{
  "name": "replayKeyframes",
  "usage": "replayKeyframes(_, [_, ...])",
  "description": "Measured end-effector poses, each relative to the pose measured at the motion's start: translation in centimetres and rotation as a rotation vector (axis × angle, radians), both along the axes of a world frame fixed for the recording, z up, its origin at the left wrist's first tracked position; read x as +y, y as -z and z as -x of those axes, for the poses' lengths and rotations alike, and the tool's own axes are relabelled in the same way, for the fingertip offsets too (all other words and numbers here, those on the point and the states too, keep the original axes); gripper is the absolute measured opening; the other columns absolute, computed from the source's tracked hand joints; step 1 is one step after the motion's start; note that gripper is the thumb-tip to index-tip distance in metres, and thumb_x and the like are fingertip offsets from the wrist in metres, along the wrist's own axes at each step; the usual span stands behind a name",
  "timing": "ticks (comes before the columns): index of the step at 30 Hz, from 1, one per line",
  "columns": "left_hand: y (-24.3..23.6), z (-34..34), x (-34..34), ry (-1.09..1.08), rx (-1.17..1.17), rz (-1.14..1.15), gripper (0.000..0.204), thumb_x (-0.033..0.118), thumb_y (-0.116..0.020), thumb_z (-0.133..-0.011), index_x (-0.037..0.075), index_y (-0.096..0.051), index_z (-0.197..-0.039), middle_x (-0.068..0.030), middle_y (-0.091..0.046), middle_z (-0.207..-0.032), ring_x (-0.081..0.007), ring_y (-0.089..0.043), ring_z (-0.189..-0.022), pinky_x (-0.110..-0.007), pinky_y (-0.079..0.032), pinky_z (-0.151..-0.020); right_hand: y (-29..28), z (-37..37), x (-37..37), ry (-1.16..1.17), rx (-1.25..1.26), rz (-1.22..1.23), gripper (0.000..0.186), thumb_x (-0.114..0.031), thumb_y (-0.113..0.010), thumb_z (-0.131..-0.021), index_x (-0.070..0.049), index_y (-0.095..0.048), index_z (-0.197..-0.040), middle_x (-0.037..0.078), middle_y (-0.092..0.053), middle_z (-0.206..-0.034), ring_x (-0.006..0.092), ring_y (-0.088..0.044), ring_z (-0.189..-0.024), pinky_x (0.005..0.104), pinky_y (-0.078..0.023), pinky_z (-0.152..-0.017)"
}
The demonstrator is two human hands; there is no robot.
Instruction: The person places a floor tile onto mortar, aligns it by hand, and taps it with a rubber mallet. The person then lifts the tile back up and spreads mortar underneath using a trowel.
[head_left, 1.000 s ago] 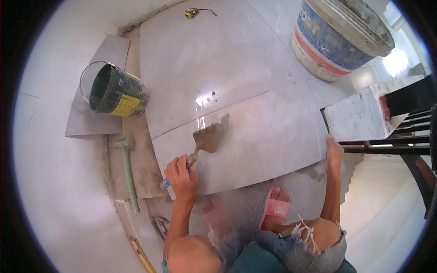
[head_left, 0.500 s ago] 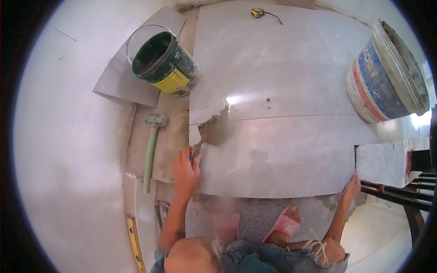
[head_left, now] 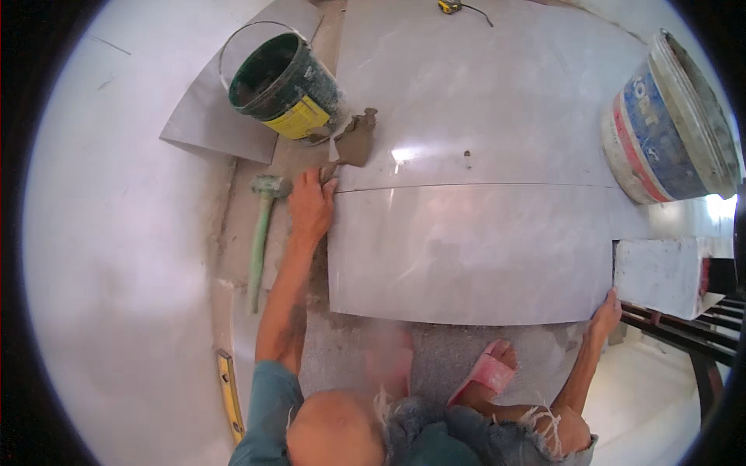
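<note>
My left hand (head_left: pixel 311 206) is closed round the handle of a trowel (head_left: pixel 356 142), whose blade carries grey-brown mortar. The trowel lies over the far tile's left edge, just in front of a dark green bucket (head_left: pixel 289 81). My right hand (head_left: pixel 606 312) grips the front right corner of the near grey floor tile (head_left: pixel 474 256), its fingers against the edge. That tile meets the large far tile (head_left: pixel 482 93) along a thin joint. A mallet (head_left: pixel 264 241) with a green handle lies left of my left forearm.
A large white bucket (head_left: pixel 668 132) with blue and red bands stands at the right. Below it are a white block (head_left: pixel 657 276) and dark railings (head_left: pixel 680 332). A tape measure (head_left: pixel 449 7) lies far off. A yellow level (head_left: pixel 230 396) and a leaning tile (head_left: pixel 210 116) are at the left.
My left hand has carried the trowel forward from the near tile to beside the green bucket. My right hand stays at the tile's corner. The whole view has shifted slightly.
</note>
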State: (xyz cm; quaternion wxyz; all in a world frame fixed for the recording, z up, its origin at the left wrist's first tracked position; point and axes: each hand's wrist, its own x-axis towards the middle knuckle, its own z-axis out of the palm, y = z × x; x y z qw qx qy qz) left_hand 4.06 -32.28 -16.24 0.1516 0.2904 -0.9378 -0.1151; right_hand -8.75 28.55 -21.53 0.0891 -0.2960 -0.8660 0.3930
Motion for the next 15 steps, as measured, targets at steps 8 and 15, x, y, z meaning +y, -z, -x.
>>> replayKeyframes(8, [-0.3,-6.6,7.1,-0.275,0.212,-0.054,0.037,0.030,-0.059,-0.090,-0.002,-0.057,-0.109,-0.0209,-0.058,-0.101,-0.0376,-0.056,-0.096,-0.045,-0.044,-0.082,-1.9,-0.3,-1.1,-0.017,-0.015,-0.090,0.059,-0.046,-0.048,-0.094,0.009,-0.062,-0.112,0.026,-0.064,-0.109,0.0361,-0.061,-0.099,0.0410,-0.044,-0.089])
replayKeyframes(15, [-1.6,-7.8,11.8,-0.342,-0.043,-0.210,0.036,0.029,-0.062,-0.087,-0.003,-0.058,-0.102,-0.0219,-0.059,-0.096,-0.0382,-0.057,-0.092,-0.045,-0.045,-0.080,-0.7,-0.9,-2.0,-0.004,-0.030,-0.257,0.057,-0.044,-0.044,-0.096,0.007,-0.061,-0.116,0.027,-0.063,-0.114,0.0378,-0.060,-0.103,0.0430,-0.044,-0.092])
